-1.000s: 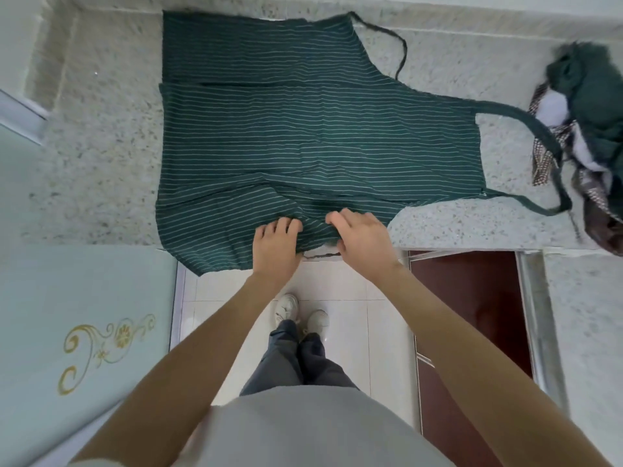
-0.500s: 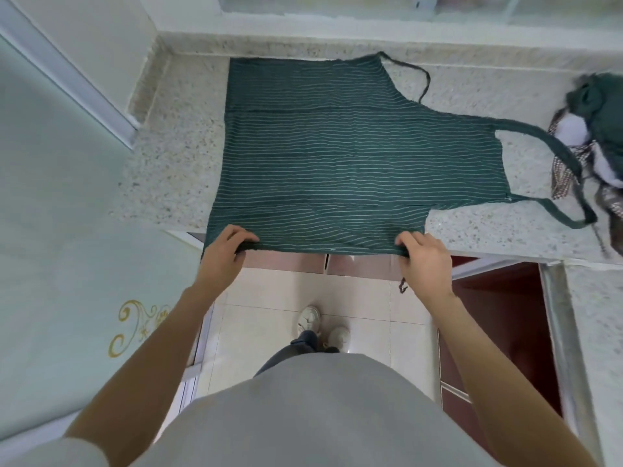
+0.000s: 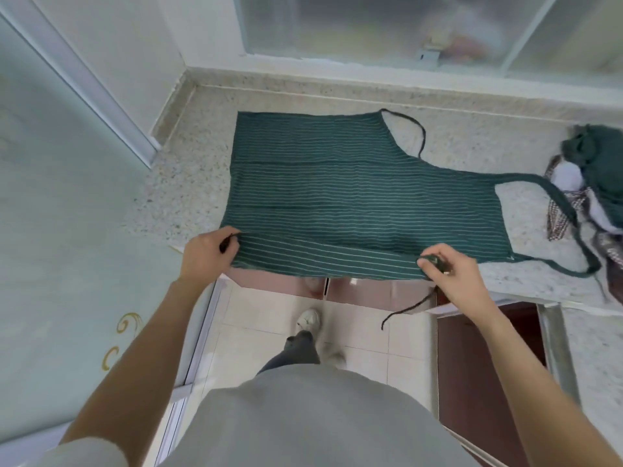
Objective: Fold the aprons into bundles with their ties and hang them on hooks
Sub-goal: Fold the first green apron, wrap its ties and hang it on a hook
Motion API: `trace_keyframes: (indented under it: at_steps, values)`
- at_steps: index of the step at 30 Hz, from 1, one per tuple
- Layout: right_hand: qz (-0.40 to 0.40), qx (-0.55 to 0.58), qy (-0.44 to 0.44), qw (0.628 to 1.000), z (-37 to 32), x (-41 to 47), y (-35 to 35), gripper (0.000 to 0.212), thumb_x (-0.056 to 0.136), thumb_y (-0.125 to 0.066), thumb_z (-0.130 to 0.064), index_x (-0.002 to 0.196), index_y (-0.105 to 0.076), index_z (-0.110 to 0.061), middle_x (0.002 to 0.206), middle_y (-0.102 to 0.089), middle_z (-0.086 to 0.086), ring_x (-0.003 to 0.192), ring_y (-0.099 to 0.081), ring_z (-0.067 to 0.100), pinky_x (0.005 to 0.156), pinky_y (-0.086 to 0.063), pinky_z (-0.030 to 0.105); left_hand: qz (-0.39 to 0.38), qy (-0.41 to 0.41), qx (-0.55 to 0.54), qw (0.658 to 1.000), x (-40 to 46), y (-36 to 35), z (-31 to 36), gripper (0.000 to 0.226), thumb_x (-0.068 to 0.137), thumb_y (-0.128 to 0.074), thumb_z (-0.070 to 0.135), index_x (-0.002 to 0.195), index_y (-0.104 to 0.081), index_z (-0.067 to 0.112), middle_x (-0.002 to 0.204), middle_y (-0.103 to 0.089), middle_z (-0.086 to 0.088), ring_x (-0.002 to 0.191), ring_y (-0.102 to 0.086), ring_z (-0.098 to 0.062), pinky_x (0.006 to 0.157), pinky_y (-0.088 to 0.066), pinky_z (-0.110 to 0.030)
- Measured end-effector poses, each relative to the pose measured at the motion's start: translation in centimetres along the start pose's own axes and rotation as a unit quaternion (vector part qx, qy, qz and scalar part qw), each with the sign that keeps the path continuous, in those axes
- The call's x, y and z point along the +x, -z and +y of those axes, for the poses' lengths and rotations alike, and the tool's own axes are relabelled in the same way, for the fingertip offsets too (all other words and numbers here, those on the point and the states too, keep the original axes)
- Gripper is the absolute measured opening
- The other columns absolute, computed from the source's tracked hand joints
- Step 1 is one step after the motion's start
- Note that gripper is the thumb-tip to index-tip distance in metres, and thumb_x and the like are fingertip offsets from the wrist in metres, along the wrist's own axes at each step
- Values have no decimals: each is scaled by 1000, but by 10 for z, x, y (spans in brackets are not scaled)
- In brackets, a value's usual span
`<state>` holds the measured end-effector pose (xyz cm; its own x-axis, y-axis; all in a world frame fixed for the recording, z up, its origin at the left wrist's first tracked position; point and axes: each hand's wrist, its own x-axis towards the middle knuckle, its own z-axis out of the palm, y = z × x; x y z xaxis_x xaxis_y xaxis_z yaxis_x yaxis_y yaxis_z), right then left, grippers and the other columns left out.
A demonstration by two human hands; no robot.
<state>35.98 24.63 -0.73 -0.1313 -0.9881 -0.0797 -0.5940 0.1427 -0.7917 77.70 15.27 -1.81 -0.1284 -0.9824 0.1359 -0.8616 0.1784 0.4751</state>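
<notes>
The apron (image 3: 364,200) lies flat on the counter (image 3: 188,183), bib end to the person's right, skirt end to the left. Its long axis runs left to right, parallel to the counter's front edge.

The left hand (image 3: 207,249) pinches the near skirt corner, fingers curled round the hem. The right hand (image 3: 450,269) grips the near edge where the skirt narrows toward the bib, fingers closed on bunched cloth. Both grips sit on the same near edge, well apart, one at each end of it. A waist tie (image 3: 404,310) hangs below the right hand, off the counter.

The rest of the apron lies away from both hands, toward the window (image 3: 371,25). Judgement: the fold in hand is lengthwise, so the near edge must travel straight away from the body, across the short axis. Neither hand is nearer; they need to move together.

The neck loop (image 3: 553,197) trails right, toward a cloth heap (image 3: 596,163).
</notes>
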Motion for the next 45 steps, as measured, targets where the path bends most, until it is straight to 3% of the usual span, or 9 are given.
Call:
trace_keyframes:
  at_steps: [4, 7, 12, 15, 20, 26, 31, 38, 45]
  values:
    - [61, -35, 34, 997, -30, 55, 14, 1, 92, -58, -19, 92, -58, -20, 67, -54, 12, 57, -44, 20, 55, -32, 18, 35, -36, 25, 998, 58, 9, 2, 21, 92, -54, 22, 104, -69, 13, 77, -70, -12, 65, -64, -30, 59, -48, -33]
    - [102, -61, 51, 992, -45, 116, 21, 11, 95, -53, -23, 102, -57, -15, 60, -49, 4, 53, -44, 16, 52, -31, 23, 56, -64, 41, 996, 117, 13, 2, 20, 94, -54, 21, 107, -67, 14, 80, -71, -11, 66, -65, -29, 57, -44, -29]
    - [124, -73, 53, 988, -73, 223, 30, 17, 98, -47, -23, 108, -53, -12, 68, -55, 2, 58, -47, 18, 54, -31, 30, 49, -71, 48, 995, 215, 22, 3, 24, 96, -49, 27, 112, -63, 16, 86, -71, -10, 71, -64, -29, 58, -43, -29]
    - [144, -94, 35, 984, -90, 281, 30, 22, 97, -47, -21, 112, -52, -5, 87, -61, 9, 74, -52, 23, 65, -34, 29, 57, -63, 38, 996, 266, 27, 1, 23, 96, -50, 25, 110, -64, 13, 82, -70, -12, 71, -64, -30, 59, -46, -32]
    - [124, -118, -12, 985, -86, 355, 16, 24, 98, -46, -19, 114, -52, -2, 102, -64, 18, 89, -59, 33, 70, -36, 28, -13, -38, 70, 997, 329, 9, -19, 25, 97, -47, 28, 111, -63, 16, 89, -70, -10, 76, -64, -29, 58, -41, -28]
    - [48, -177, -122, 975, -43, 430, -31, 22, 98, -43, -20, 112, -49, -4, 96, -65, 22, 83, -60, 36, 66, -44, 36, -175, 17, 110, 978, 391, -52, -63, 30, 99, -41, 32, 118, -60, 21, 104, -69, -7, 86, -64, -28, 70, -52, -37]
    - [-46, -211, -143, 966, -12, 457, -60, 23, 98, -43, -19, 112, -50, -2, 91, -64, 22, 75, -57, 32, 60, -41, 33, -233, 41, 126, 963, 404, -88, -76, 33, 100, -36, 28, 124, -57, 18, 105, -67, -10, 89, -63, -28, 72, -49, -34]
    - [-20, -287, -135, 948, 8, 467, -70, 25, 97, -44, -23, 109, -57, -5, 89, -65, 20, 79, -60, 35, 58, -38, 32, -170, 17, 136, 976, 402, -109, -96, 31, 99, -38, 32, 104, -63, 15, 85, -69, -10, 67, -63, -30, 57, -49, -37]
    - [2, -373, -172, 912, 3, 481, -81, 33, 96, -47, -35, 111, -59, -8, 89, -67, 19, 81, -62, 35, 57, -37, 30, -127, 39, 107, 985, 414, -116, -104, 23, 96, -49, 27, 102, -65, 12, 91, -67, -9, 74, -63, -27, 60, -48, -35]
